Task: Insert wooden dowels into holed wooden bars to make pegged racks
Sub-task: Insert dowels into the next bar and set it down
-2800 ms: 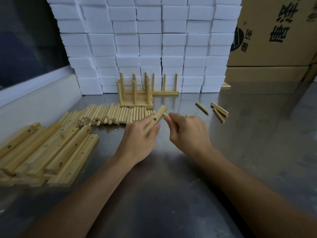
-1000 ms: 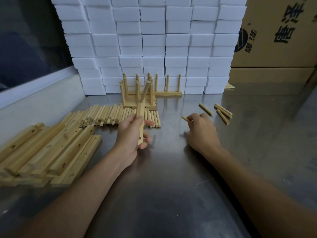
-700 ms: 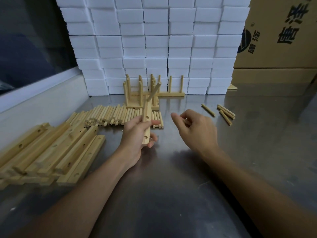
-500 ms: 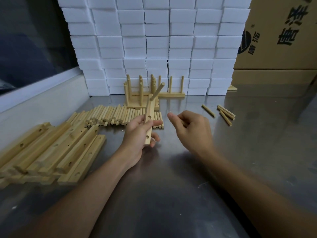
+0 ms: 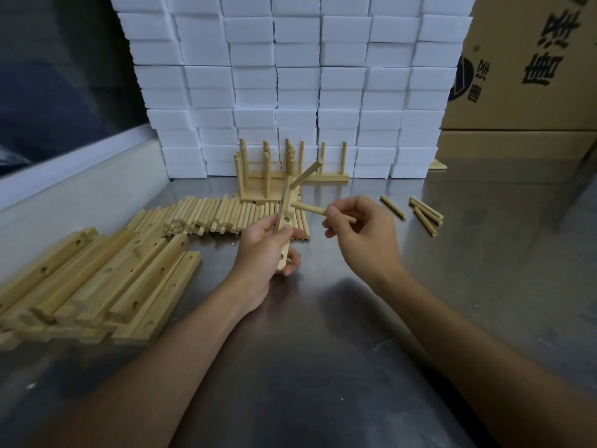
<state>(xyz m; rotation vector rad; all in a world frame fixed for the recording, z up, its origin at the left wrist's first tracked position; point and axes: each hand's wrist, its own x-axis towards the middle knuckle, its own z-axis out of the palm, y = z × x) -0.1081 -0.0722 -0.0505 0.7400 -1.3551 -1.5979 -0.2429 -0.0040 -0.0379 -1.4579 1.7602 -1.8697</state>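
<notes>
While left hand [image 5: 261, 250] grips bar [image 5: 285, 221], right hand [image 5: 361, 234] pinches dowel [image 5: 308, 208]

Both forearms are showing bare from elbow to wrist, with no sleeves reaching into view. The left hand [image 5: 262, 250] and right hand [image 5: 361, 232] are wearing nothing.

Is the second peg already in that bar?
Cannot tell: the pale wooden dowel, pinched by the right hand, meets the upright holed wooden bar.
</notes>
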